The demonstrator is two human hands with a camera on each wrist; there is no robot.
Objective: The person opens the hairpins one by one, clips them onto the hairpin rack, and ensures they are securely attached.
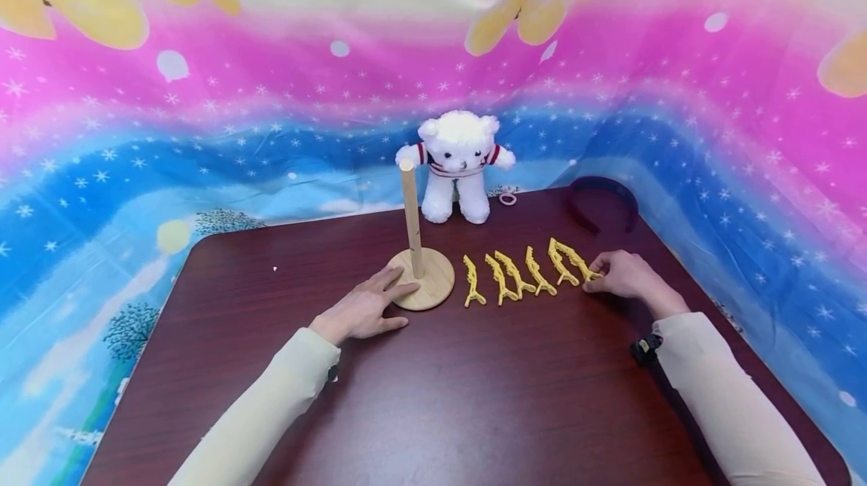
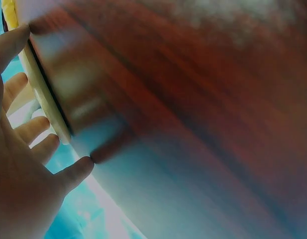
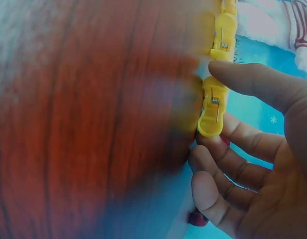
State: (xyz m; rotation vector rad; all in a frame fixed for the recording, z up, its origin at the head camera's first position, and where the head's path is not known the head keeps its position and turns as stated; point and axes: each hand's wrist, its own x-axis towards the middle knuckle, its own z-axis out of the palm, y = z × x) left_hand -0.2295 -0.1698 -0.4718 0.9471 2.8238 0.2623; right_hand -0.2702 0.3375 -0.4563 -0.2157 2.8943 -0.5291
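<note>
The yellow alligator hair clip (image 3: 210,127) at the right end of the row has its handle end right inside the right hand's (image 1: 628,275) grip, with the thumb on one side and curled fingers on the other, so it looks lightly pinched, and the rest of it points away from the fingertips across the desk (image 1: 440,396). There's a little metal spring (image 3: 215,101) in it, and its tip sits right by the next clip over. The other yellow clips (image 1: 473,289) line up to the left, between that hand and the wooden stand (image 1: 411,215). Left hand (image 1: 362,305) is spread out, a few fingers over the stand's round base (image 1: 436,283), thumb down on the desk beside it. As for writing, the pole has a couple of tiny dark marks, way too small to read, and same goes for anything on the black wrist gadget (image 1: 646,349) at the right cuff. Behind the stand there's a white teddy bear (image 1: 459,162) in a striped sweater, plus a pale ring (image 1: 508,205) near its foot and a dark red headband (image 1: 631,201) farther right.
</note>
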